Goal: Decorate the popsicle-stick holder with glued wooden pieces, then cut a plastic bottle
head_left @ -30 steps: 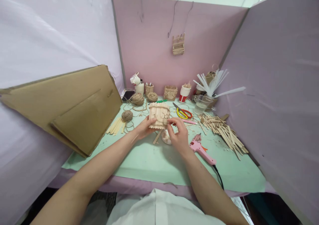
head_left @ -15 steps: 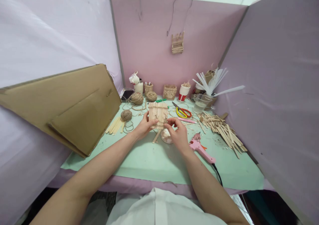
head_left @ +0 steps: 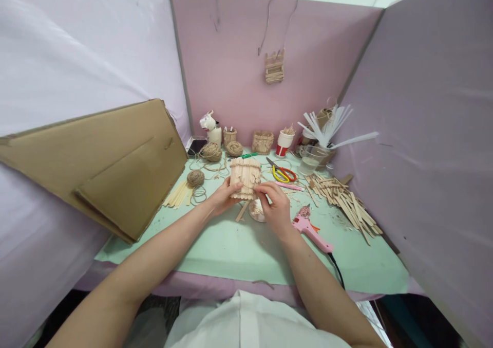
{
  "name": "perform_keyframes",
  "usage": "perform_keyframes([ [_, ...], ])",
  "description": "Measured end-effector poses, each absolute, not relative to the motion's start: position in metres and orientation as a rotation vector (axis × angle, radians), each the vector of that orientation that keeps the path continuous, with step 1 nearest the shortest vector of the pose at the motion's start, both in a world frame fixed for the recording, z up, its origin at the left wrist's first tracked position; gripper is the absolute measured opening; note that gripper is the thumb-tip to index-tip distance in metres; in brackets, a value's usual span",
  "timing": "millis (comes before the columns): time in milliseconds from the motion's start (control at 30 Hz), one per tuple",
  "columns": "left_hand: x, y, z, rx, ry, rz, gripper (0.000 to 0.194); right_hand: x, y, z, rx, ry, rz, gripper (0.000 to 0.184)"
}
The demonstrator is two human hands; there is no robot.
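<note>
My left hand [head_left: 224, 196] is closed round the left side of a small basket [head_left: 245, 176] made of pale craft sticks, its thumb on the front wall. Two ridged bands run along the basket's top and bottom, and small wood chips show on the wall between them. My right hand [head_left: 275, 204] has thumb and forefinger pinched together at the basket's lower right side; whatever lies between the fingertips is too small to make out. Beneath the hands sits a round dish [head_left: 256, 212] of pale chips, partly hidden, with a loose craft stick [head_left: 242, 211] beside it.
To the right lie a pink glue gun [head_left: 314, 235] with a black cord and a pile of craft sticks [head_left: 348, 201]. Scissors [head_left: 284, 174], twine balls [head_left: 211, 151] and a paper cup [head_left: 284, 144] stand farther back. A large cardboard sheet [head_left: 115, 168] leans at left.
The basket has turned slightly in my left hand, so more of its front faces me. My right fingertips have shifted a little to stay at its lower right side.
</note>
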State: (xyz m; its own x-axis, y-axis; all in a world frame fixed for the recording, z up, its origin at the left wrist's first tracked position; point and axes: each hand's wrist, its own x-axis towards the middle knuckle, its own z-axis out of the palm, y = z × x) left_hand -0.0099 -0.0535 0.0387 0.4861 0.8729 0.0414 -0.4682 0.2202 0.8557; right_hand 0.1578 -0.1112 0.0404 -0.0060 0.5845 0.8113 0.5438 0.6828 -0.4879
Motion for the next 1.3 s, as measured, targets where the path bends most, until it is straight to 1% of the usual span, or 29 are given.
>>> perform_keyframes([
  [100,-0.012,-0.053,0.039,0.973,0.457,0.926,0.051,0.159,-0.111,0.038,-0.897,-1.705,-0.047,0.026],
  [233,-0.017,-0.049,0.035,0.923,0.462,0.863,0.043,0.159,-0.111,0.038,-0.855,-1.760,-0.079,0.036],
  [533,-0.021,-0.045,0.033,0.766,0.463,0.814,0.039,0.158,-0.115,0.043,-0.844,-1.823,-0.197,0.043],
  [733,-0.019,-0.044,0.033,0.810,0.490,0.843,0.041,0.156,-0.113,0.039,-0.862,-1.869,-0.168,0.045],
  [933,-0.015,-0.048,0.036,0.818,0.515,0.899,0.036,0.154,-0.113,0.036,-0.882,-1.878,-0.147,0.044],
  [1000,-0.015,-0.049,0.037,0.853,0.507,0.908,0.038,0.154,-0.112,0.036,-0.886,-1.871,-0.145,0.043],
  [1200,-0.018,-0.051,0.040,0.977,0.510,0.936,0.050,0.155,-0.111,0.035,-0.894,-1.864,-0.133,0.042],
  [1300,-0.016,-0.052,0.041,0.989,0.562,0.938,0.049,0.155,-0.111,0.034,-0.905,-1.880,-0.131,0.039],
])
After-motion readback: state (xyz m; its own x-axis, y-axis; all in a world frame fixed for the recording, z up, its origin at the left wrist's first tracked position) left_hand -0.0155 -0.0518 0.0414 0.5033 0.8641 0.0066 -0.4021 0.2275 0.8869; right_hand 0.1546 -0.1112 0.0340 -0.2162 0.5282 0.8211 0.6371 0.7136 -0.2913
